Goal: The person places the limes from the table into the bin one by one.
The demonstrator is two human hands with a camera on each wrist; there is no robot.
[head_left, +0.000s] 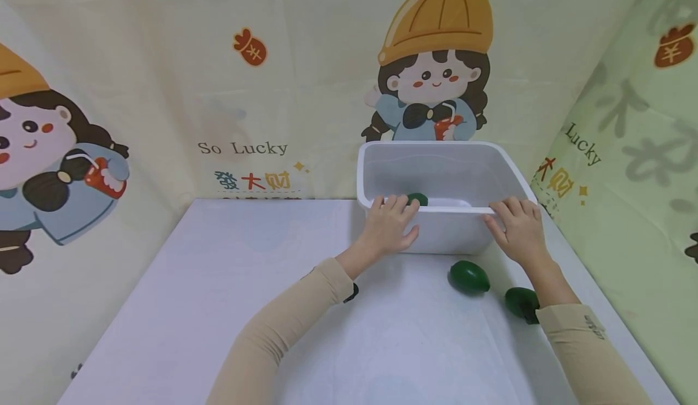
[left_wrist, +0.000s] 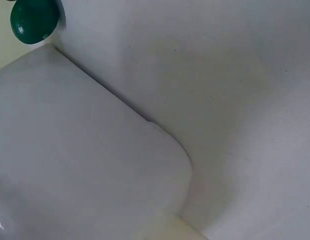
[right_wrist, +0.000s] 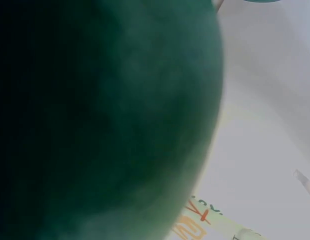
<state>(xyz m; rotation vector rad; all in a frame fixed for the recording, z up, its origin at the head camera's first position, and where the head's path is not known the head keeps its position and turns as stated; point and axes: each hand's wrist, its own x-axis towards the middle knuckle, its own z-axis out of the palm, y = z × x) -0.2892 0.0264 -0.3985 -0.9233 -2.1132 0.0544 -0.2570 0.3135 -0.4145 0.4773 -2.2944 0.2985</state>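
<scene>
Beige sleeves [head_left: 283, 326] nearest; both hands [head_left: 388, 226] grip the white, translucent-walled bin [head_left: 443, 180].

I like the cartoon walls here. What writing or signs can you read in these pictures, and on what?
"So Lucky": back wall cloth.
"发大财": back wall cloth, below it.
"Lucky": right wall cloth; any word before it is cut off.
"大财": right wall cloth.
"¥": orange money bag on the back wall.
Sleeve print: too small to read.
</scene>
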